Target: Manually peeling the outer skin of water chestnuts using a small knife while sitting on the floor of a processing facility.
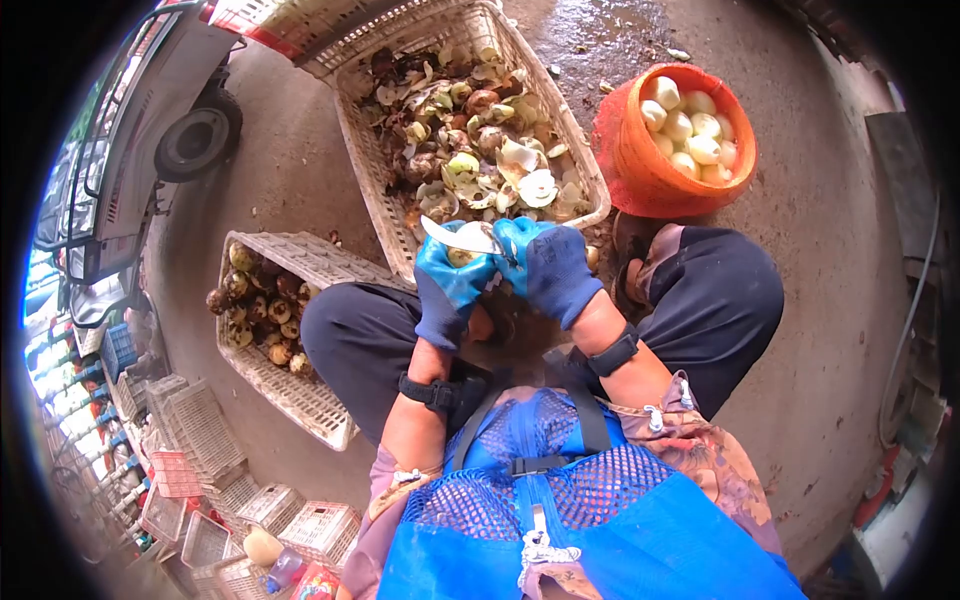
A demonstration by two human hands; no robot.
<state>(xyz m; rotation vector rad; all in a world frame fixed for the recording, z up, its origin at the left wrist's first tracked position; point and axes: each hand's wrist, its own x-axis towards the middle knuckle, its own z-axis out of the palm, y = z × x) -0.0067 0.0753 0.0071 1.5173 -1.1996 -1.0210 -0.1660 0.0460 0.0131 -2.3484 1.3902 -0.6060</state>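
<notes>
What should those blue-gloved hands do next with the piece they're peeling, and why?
Probably keep slicing the husk away: the left hand grips a partly peeled pale bulb against the knife blade by the right hand, above the white plastic crate of peelings. Fully white bulbs sit in the orange bucket.

Between our gloved hands the peeled piece is mostly covered, and we cannot tell its shape. The blade's handle is hidden in our right glove. At eleven o'clock the vehicle is cut off. The stacked crates at seven o'clock blur together.
</notes>
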